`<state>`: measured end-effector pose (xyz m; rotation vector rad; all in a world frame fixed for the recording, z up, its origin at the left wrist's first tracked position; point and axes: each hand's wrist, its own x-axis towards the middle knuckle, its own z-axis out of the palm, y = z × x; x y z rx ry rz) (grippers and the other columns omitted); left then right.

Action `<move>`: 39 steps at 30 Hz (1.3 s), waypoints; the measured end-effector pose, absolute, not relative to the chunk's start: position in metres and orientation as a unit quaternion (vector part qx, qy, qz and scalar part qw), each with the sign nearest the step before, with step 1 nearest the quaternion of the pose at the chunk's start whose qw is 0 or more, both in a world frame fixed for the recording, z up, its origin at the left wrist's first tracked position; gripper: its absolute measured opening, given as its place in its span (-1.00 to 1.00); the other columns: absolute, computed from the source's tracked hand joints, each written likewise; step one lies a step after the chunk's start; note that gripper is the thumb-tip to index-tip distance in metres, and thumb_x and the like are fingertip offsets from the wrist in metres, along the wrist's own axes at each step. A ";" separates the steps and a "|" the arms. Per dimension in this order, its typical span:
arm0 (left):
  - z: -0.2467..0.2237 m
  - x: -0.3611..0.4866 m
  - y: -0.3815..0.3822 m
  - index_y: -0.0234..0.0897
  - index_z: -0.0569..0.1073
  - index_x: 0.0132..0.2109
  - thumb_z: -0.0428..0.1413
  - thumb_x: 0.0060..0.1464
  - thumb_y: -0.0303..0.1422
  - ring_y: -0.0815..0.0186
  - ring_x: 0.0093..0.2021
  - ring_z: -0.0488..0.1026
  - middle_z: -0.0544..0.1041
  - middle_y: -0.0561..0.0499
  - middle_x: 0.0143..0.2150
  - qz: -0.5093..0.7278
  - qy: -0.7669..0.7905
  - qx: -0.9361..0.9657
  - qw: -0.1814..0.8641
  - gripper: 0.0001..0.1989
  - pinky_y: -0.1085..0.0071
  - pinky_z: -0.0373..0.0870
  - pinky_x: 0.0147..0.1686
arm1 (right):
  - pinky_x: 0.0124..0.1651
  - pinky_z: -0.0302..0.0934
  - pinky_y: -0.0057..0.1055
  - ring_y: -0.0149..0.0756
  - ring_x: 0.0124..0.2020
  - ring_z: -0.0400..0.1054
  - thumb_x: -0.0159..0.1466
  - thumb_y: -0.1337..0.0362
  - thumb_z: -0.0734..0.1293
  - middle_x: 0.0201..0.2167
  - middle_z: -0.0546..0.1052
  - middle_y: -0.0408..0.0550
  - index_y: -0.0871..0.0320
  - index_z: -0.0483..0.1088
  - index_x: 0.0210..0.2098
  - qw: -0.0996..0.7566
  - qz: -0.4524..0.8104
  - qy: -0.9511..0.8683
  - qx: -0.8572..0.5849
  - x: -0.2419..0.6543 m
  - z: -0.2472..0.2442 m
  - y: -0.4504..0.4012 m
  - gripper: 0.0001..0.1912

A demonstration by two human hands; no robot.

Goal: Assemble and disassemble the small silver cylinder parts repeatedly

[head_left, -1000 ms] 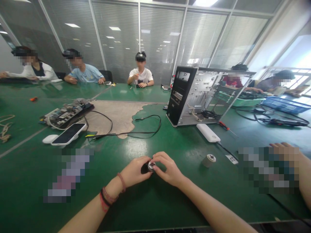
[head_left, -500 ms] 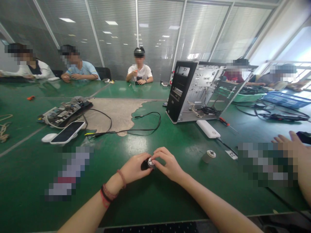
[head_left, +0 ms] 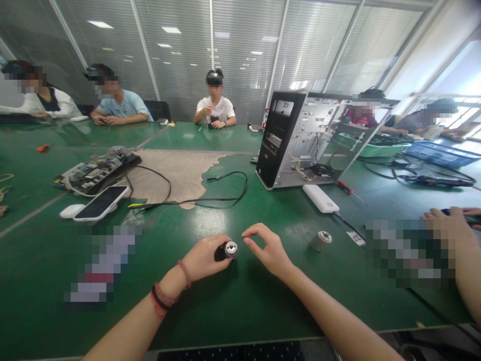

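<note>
Two hands sit near the middle of my view, over a green surface. I have the left hand curled around a small cylinder, thumb on the near side and fingers on the far side, its pale round end with dark holes turned up towards me. Whether the cylinder also rests on the surface I can't tell. My right hand is just beside it on the right, not touching it, thumb and forefinger tips nearly together; whether anything is pinched there I can't make out. A second cylinder stands on the surface to the right of that hand, well apart from it, pale end up as well. Beyond it I see a white box with a black lead, then a screwdriver and an open case. Over on the left lie a phone and some electronics; a black cable loops between them and the case. At the far right I see another person's hand.
</note>
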<state>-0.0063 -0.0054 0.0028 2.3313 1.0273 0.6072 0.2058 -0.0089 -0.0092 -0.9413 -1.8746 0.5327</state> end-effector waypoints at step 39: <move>0.004 -0.038 0.016 -0.26 0.42 -0.19 -0.02 0.11 -0.43 0.25 -0.19 0.41 0.46 -0.02 -0.22 0.160 0.440 0.878 0.098 -0.85 0.39 0.34 -0.17 | 0.16 0.05 -0.20 -0.18 0.10 0.20 0.12 0.16 0.40 0.02 0.35 0.04 0.08 0.32 0.02 0.351 0.344 -0.815 -0.307 0.197 -0.021 -0.002 -0.52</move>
